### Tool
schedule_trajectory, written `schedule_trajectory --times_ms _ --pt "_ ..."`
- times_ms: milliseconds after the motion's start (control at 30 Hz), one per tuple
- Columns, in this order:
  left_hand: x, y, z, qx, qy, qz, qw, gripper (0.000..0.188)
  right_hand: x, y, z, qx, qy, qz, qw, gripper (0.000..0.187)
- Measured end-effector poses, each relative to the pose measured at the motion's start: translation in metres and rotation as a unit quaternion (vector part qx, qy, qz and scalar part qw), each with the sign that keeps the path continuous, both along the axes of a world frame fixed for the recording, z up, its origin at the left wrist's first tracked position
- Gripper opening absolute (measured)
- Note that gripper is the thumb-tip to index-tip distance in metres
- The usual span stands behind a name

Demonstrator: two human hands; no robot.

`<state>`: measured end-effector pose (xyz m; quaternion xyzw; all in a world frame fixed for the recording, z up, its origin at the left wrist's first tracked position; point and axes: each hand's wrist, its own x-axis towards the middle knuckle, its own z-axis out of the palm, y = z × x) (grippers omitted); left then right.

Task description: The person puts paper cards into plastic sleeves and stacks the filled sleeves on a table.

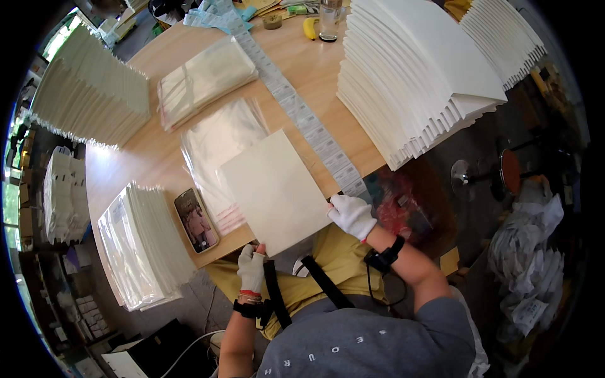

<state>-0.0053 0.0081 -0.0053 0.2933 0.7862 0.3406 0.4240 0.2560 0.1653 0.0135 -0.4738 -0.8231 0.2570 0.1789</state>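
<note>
A flat off-white rectangular sheet or panel lies at the table's near edge, partly over a pile of clear plastic bags. My left hand, in a white knit glove, pinches its near left corner. Gloved the same way, my right hand is closed at its right corner; those fingertips are partly hidden. Beside the right hand ends a long strip of printed labels, which runs from the far side of the table.
Tall white stacks stand at right and far left. Plastic-wrapped ones sit near left, beside a phone. More bags lie behind. A water glass, banana and tape roll are at the back.
</note>
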Motion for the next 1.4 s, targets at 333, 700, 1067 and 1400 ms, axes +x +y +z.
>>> schedule_trajectory --times_ms 333,700,1067,1400 --pt "0.018 0.011 0.043 0.283 0.218 -0.062 0.932 0.011 0.061 0.034 -0.005 -0.169 0.038 -0.267 0.948 0.017" --pt "0.146 0.148 0.040 0.008 -0.522 -0.061 0.851 0.019 0.079 0.016 0.072 0.000 0.126 -0.004 0.992 0.014" --pt "0.157 0.149 0.037 0.022 -0.262 -0.210 0.942 0.037 0.035 0.039 0.125 0.169 0.233 -0.005 0.958 0.012" --pt "0.016 -0.010 0.009 0.207 0.065 0.103 0.971 0.023 -0.122 0.143 0.024 -0.146 0.176 -0.014 0.973 0.017"
